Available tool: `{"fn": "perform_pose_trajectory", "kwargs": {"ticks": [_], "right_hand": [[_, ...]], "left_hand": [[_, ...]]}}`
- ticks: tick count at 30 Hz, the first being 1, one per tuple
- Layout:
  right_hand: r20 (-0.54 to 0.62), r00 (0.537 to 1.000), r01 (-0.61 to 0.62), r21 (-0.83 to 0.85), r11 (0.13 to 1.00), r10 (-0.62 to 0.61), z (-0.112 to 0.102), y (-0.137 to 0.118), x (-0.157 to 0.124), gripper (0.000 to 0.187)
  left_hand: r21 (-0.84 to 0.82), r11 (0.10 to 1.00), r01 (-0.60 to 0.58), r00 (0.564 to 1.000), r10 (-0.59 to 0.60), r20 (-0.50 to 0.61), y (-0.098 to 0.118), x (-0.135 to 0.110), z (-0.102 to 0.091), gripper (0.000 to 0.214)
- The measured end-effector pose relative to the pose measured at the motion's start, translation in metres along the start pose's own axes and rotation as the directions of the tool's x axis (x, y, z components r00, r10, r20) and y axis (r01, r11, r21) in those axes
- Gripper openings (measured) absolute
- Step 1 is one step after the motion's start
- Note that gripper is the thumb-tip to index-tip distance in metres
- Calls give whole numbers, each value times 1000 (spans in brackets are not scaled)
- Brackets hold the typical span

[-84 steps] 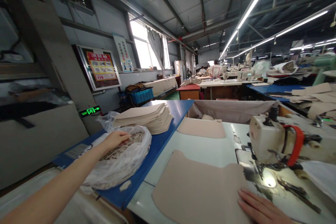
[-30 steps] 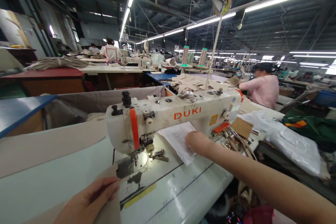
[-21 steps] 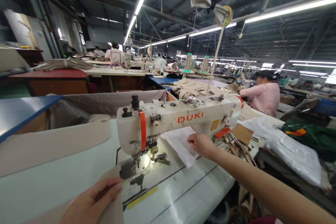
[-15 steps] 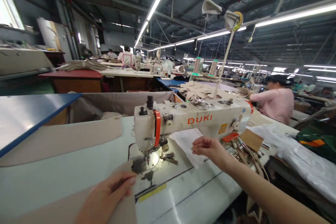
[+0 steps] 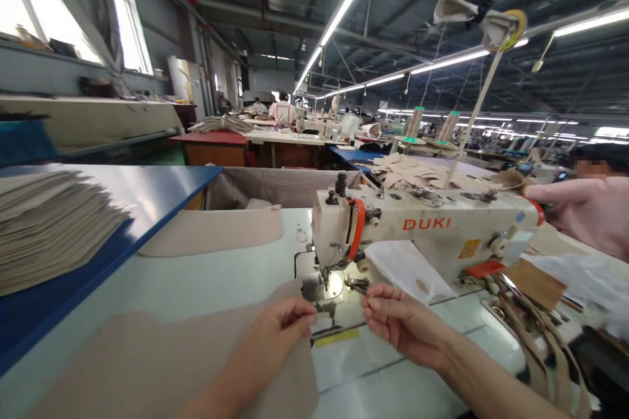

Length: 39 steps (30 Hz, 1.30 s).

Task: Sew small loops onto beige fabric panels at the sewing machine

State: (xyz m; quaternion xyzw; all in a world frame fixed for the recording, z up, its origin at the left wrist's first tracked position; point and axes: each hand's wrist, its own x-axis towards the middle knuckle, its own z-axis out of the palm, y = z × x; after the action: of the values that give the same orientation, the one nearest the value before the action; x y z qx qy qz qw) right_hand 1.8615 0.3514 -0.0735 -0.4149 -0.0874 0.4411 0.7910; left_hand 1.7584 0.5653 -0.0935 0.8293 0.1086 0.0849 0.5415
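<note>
My left hand (image 5: 282, 327) is closed in a pinch at the right edge of a large beige fabric panel (image 5: 196, 347), which lies on the machine table. The panel's corner reaches toward the needle area of a white DUKI sewing machine (image 5: 383, 222), lit by a small lamp. My right hand (image 5: 405, 321) hovers just right of the needle plate (image 5: 334, 317), thumb and forefinger pinched together. Something tiny may be between those fingertips, too small to name. Behind it, a white sheet (image 5: 407, 268) with a brown spot lies under the machine arm.
A second beige panel (image 5: 216, 232) lies behind the left side. On the blue-edged table stands a stack of cut pieces (image 5: 54, 229). Beige straps (image 5: 545, 340) and brown cardboard (image 5: 535, 281) lie at right. A co-worker in pink (image 5: 590, 203) sits beyond the machine.
The view has swung left, bringing the stack into sight. My right hand has come away from the white sheet and closer to my left hand, which stays at the panel's edge.
</note>
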Motion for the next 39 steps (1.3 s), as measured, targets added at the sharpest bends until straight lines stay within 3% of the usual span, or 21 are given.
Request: {"fn": "perform_pose_trajectory", "kwargs": {"ticks": [3, 7, 11, 16, 22, 30, 39], "right_hand": [[2, 998, 60, -73, 996, -60, 5, 14, 10, 24], [-92, 974, 188, -190, 964, -208, 12, 40, 30, 31], [-80, 965, 225, -222, 949, -248, 24, 62, 44, 35], [-115, 964, 215, -188, 958, -238, 37, 67, 46, 42], [-92, 957, 244, -254, 936, -275, 34, 67, 45, 39], [-22, 866, 445, -422, 790, -499, 36, 75, 47, 20], [34, 800, 482, -630, 609, -599, 39, 77, 44, 7]], "left_hand": [[-63, 997, -34, 999, 35, 19, 0, -3, 3, 16], [-116, 991, -62, 998, 62, 4, 3, -7, 8, 13], [-138, 989, -46, 997, 37, -63, 8, -8, 13, 16], [-127, 992, -15, 992, -1, -128, 11, -7, 12, 15], [-106, 994, 7, 987, -24, -159, 12, -6, 10, 17], [-170, 984, 46, 991, -67, -116, 14, -6, 10, 18], [-63, 992, 113, 992, -116, -41, 13, -3, 6, 25]]}}
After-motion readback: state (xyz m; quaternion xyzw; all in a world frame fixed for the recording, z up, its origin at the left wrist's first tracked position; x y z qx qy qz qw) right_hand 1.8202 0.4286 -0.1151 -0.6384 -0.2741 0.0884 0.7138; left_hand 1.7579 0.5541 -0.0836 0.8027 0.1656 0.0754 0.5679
